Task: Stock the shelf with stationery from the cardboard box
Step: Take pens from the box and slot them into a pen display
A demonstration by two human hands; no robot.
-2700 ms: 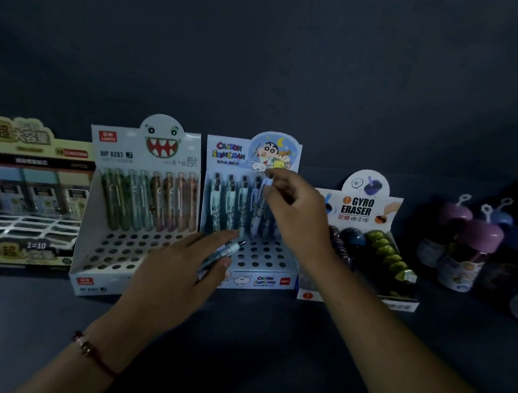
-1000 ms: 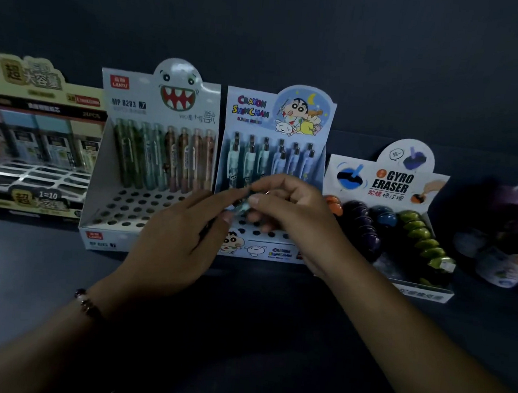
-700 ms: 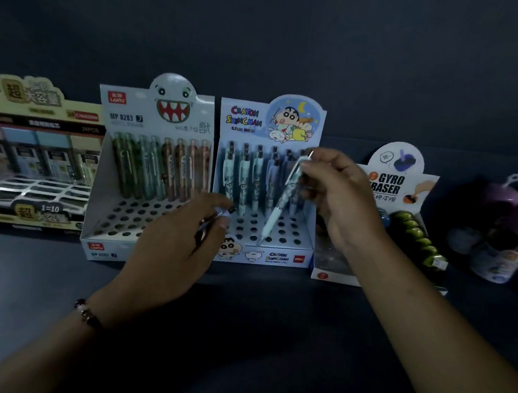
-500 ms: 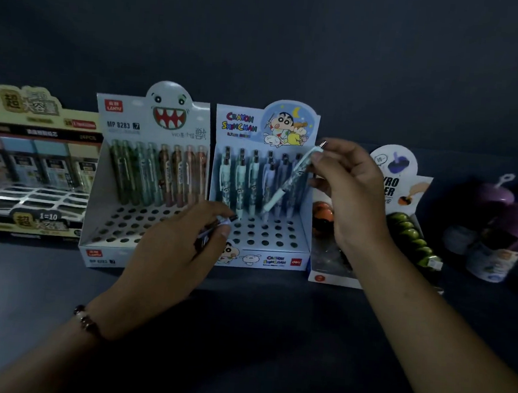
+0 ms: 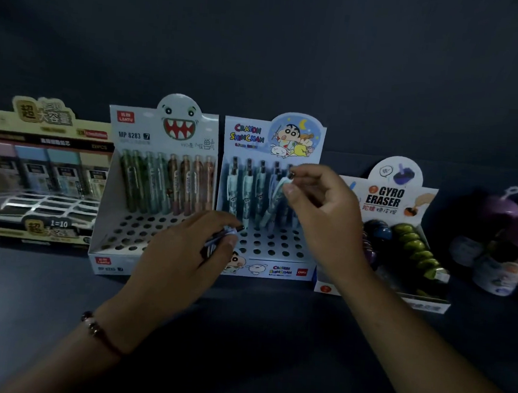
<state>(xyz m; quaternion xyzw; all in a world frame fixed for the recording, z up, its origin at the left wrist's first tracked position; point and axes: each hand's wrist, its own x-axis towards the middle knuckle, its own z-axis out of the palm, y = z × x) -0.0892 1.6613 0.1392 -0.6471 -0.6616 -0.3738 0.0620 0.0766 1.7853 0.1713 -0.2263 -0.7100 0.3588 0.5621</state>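
**Pens going into the Crayon Shinchan display**

A dark, dimly lit shelf surface (image 5: 57,304) runs under a dark back wall, with a row of stationery displays standing along it. The landmark is the Crayon Shinchan display box (image 5: 276,269), a pale blue cardboard stand with a cartoon header and a stepped floor full of round holes. A row of pens stands upright along its back, and the holes in front of them are unfilled.

The right hand (image 5: 321,213) is raised in front of the right part of this box. Its thumb and forefinger pinch the dark top end of a pale pen (image 5: 274,203), which leans a little, its tip low among the back holes beside the standing pens. The left hand (image 5: 181,258), a beaded bracelet (image 5: 95,327) on its wrist, hovers over the box's front left corner with its fingers curled round a small bundle of pens (image 5: 222,237), whose ends poke out past the thumb.

Just left of the Shinchan box stands a white monster-face pen display (image 5: 108,246), with green and brown pens along its back. Farther left is a yellow display box (image 5: 41,228). Just right of the Shinchan box sits the Gyro Eraser box (image 5: 397,198), holding round erasers, and beyond it stand small purple-capped bottles (image 5: 497,267), blurred.
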